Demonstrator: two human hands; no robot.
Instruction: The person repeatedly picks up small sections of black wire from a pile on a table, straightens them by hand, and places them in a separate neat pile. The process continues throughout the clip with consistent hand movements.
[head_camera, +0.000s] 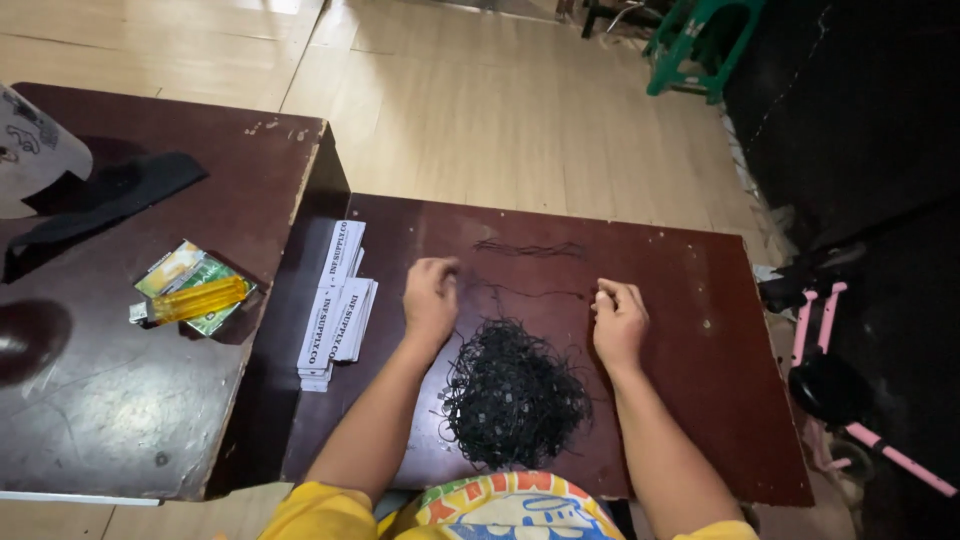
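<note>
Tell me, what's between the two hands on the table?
In the head view, a thin black string stretches between the left hand and right hand; just below it lies a tangled pile of black strings.

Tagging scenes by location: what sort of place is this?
Likely a home or small workshop doing piecework: a worn dark table on a wood floor, a pile of black cords between the hands, stacked paper tags, and a pink scooter nearby.
</note>
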